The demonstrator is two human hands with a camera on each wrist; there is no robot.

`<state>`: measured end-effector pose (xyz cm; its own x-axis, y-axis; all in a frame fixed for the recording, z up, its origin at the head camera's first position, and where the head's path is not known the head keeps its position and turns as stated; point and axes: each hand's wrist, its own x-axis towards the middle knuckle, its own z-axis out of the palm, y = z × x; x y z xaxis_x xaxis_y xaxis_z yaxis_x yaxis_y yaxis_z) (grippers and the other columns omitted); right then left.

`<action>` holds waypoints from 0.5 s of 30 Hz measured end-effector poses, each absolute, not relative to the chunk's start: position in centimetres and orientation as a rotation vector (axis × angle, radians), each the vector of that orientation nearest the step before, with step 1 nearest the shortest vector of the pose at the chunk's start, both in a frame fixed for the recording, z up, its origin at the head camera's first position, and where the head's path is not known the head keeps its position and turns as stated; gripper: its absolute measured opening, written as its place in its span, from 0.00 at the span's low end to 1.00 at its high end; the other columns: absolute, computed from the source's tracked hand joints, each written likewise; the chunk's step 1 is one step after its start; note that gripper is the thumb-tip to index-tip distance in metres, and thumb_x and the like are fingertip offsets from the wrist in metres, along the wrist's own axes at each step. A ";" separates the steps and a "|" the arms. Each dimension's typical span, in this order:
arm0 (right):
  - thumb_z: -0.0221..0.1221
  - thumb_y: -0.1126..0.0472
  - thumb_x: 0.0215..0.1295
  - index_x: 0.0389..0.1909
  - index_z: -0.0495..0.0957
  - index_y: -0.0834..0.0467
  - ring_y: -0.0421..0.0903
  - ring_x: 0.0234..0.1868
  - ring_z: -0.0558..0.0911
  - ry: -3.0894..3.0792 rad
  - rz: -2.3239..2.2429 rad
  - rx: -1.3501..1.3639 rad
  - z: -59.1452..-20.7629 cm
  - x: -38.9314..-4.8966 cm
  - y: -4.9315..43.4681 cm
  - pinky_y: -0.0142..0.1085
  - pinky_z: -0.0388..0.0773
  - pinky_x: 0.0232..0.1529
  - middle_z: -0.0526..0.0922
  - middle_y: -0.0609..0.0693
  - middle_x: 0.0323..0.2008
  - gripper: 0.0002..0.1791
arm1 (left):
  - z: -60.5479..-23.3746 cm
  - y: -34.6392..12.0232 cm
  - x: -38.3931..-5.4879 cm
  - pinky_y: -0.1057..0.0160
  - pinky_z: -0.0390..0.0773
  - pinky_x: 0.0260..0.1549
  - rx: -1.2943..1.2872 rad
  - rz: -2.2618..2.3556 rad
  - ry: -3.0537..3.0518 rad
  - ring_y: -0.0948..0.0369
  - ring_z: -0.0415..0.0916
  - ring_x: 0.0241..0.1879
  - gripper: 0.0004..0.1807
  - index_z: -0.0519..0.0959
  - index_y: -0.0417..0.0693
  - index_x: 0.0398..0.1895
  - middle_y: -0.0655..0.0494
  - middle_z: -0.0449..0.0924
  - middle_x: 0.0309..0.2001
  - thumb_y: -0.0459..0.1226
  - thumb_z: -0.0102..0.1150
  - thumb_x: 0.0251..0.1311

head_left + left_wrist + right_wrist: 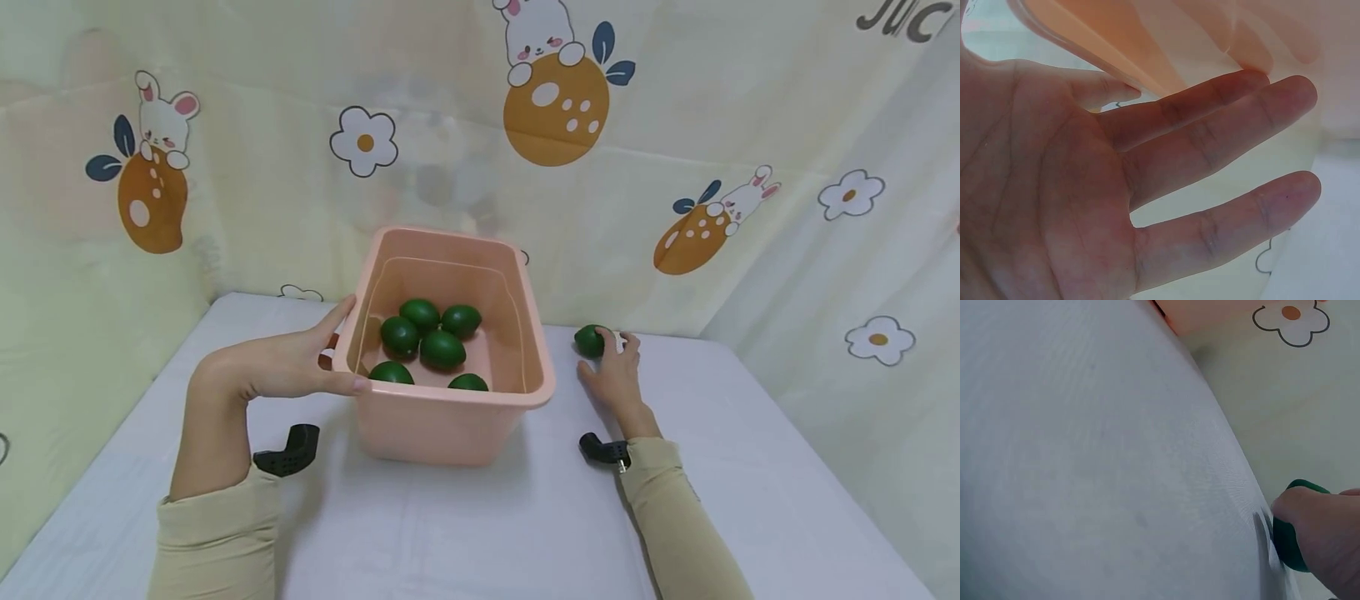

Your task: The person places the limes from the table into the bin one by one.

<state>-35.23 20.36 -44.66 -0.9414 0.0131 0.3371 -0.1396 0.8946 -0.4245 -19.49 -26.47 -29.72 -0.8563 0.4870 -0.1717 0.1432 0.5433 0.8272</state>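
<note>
- Left hand (291,364): fingers straight against the pink bin (435,427); probably light plastic, so steady it by the rim.
- Green fruit (588,342) is on the table (450,533) right of it, right hand (617,382) pinching; looks firm, maybe slippery, so grab the middle.

Seven green fruits (442,351) and one pink bin (435,425) are visible.

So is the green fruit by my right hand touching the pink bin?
Apart. The head view shows it plainly: a strip of white tabletop lies between the green fruit and the pink bin.
</note>
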 end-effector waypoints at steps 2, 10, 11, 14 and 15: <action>0.61 0.60 0.58 0.64 0.58 0.62 0.72 0.65 0.56 -2.697 0.677 0.156 -44.7 -35.4 20.5 0.61 0.61 0.62 0.47 0.70 0.67 0.35 | -29.7 -26.4 -19.5 0.47 0.67 0.60 0.524 1.237 2.399 0.51 0.61 0.65 0.60 0.25 0.74 0.73 0.54 0.56 0.68 0.56 0.64 0.52; 0.66 0.58 0.57 0.55 0.62 0.62 0.65 0.60 0.64 -2.612 0.760 0.241 -44.9 -36.4 21.1 0.58 0.63 0.61 0.58 0.65 0.59 0.30 | -29.6 -26.1 -19.3 0.46 0.66 0.61 0.534 1.225 2.405 0.51 0.60 0.66 0.60 0.25 0.71 0.73 0.55 0.54 0.70 0.56 0.64 0.53; 0.66 0.57 0.58 0.57 0.62 0.61 0.66 0.60 0.65 -2.618 0.773 0.223 -44.9 -36.5 21.1 0.58 0.64 0.60 0.58 0.65 0.59 0.31 | -29.6 -26.2 -19.3 0.46 0.65 0.61 0.531 1.223 2.404 0.51 0.61 0.66 0.60 0.25 0.71 0.73 0.54 0.55 0.69 0.56 0.64 0.53; 0.64 0.54 0.61 0.63 0.60 0.59 0.66 0.59 0.66 -2.668 0.787 0.207 -45.0 -37.1 21.1 0.60 0.65 0.59 0.55 0.65 0.59 0.34 | -29.7 -26.3 -19.2 0.45 0.64 0.62 0.518 1.218 2.405 0.51 0.61 0.67 0.60 0.24 0.72 0.73 0.54 0.56 0.69 0.56 0.63 0.53; 0.63 0.54 0.61 0.65 0.59 0.58 0.66 0.60 0.66 -2.694 0.787 0.208 -45.0 -37.2 21.1 0.60 0.65 0.59 0.54 0.65 0.59 0.35 | -29.7 -26.3 -19.2 0.45 0.64 0.62 0.514 1.215 2.408 0.51 0.61 0.67 0.60 0.24 0.71 0.73 0.54 0.57 0.69 0.56 0.63 0.54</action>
